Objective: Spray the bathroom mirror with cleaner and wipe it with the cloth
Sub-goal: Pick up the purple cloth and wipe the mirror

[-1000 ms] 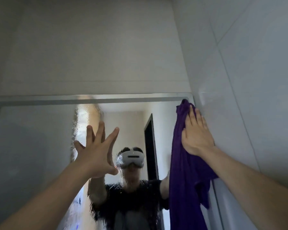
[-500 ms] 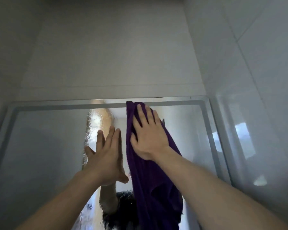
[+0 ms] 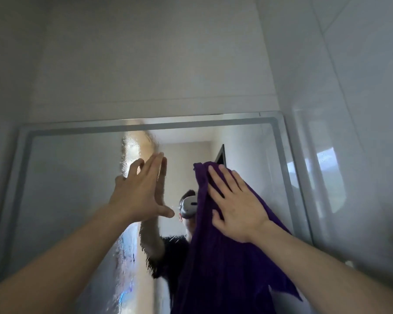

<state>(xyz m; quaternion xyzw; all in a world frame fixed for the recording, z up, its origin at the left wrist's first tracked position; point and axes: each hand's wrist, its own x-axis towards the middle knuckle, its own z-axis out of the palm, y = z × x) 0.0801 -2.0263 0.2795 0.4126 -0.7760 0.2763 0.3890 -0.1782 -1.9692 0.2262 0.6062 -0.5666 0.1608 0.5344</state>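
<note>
The bathroom mirror [image 3: 73, 177] fills the lower half of the view, its left part hazy and streaked with droplets. A purple cloth [image 3: 225, 257] hangs flat against the glass right of centre. My right hand [image 3: 234, 205] presses the cloth's upper part to the mirror with straight fingers. My left hand [image 3: 138, 191] is raised flat, fingers straight and spread a little, its fingertips at the glass left of the cloth. No spray bottle is in view.
A white tiled wall [image 3: 349, 109] stands close on the right, meeting the mirror's frame [image 3: 145, 126]. Pale wall runs above the mirror. The mirror reflects a person in a headset and a dark doorway behind.
My right hand has slid the cloth down and to the right from the mirror's top edge. My left hand stays raised at the glass beside it.
</note>
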